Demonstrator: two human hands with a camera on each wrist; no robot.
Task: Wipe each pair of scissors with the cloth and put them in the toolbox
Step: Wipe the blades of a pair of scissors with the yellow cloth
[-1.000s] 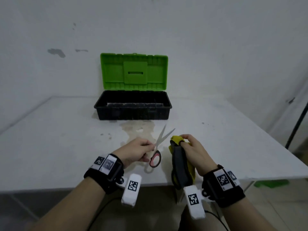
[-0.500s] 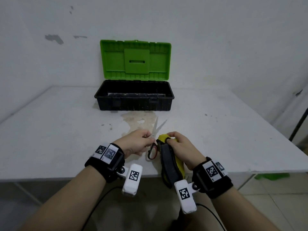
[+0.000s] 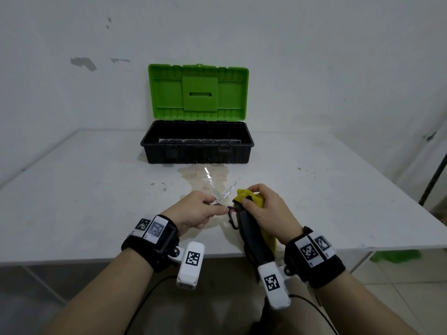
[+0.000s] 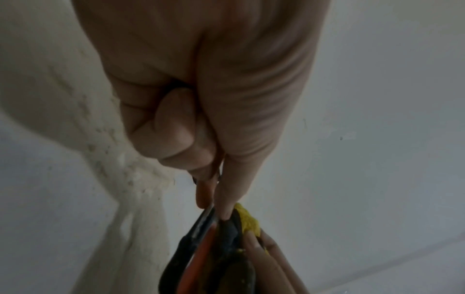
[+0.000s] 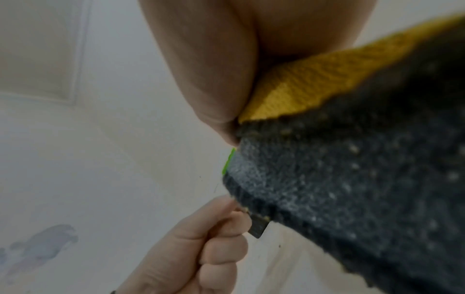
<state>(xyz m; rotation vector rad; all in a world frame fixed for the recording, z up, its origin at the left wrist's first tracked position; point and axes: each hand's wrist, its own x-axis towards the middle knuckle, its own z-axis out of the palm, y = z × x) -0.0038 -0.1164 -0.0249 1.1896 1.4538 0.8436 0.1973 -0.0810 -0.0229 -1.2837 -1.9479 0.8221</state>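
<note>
A pair of scissors (image 3: 219, 193) with red-and-black handles is held just above the table's near edge, its blades spread and pointing away from me. My left hand (image 3: 200, 210) pinches it near the pivot. In the left wrist view the scissors' handle loop (image 4: 191, 248) hangs below my left hand (image 4: 214, 197). My right hand (image 3: 262, 209) grips a yellow-and-grey cloth (image 3: 255, 235), bunched right beside the handle; the cloth (image 5: 352, 159) fills the right wrist view. The toolbox (image 3: 197, 142), black with its green lid raised, stands open at the table's far middle.
A white table (image 3: 84, 201) carries a yellowish stain (image 3: 200, 177) between the toolbox and my hands. A white wall stands behind it. A dark pole (image 3: 433, 180) leans at the right, and something green (image 3: 394, 256) lies on the floor there.
My hands have come closer together, so the cloth now sits against the scissors' handle. The blades have turned more upright. My head view has tilted down slightly.
</note>
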